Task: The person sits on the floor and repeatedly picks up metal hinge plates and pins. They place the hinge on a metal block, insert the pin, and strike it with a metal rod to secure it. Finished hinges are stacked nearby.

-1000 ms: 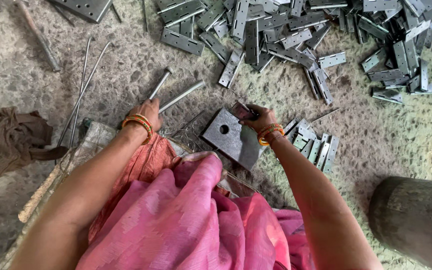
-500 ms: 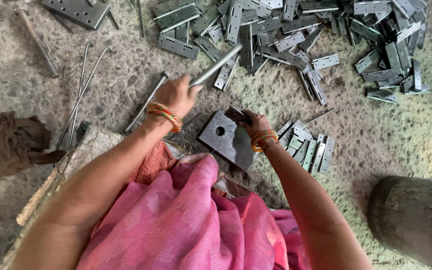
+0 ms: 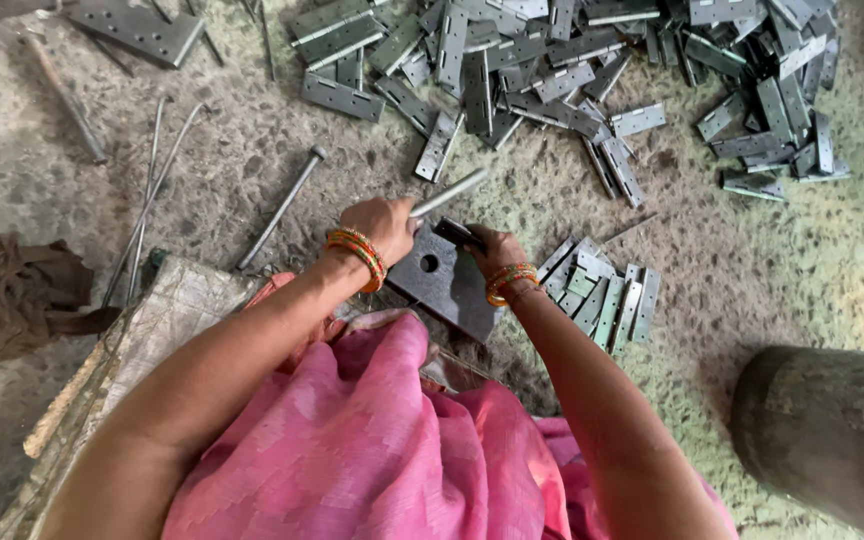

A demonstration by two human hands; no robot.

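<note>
The left hand (image 3: pixel 380 222) grips a metal rod (image 3: pixel 449 192) above a holed steel block (image 3: pixel 442 281). The right hand (image 3: pixel 489 247) pinches a dark hinge (image 3: pixel 455 233) on that block

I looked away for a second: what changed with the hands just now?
The left hand picked a metal rod off the floor and brought it beside the right hand. The right hand stayed on the small dark piece over the holed plate.
</note>
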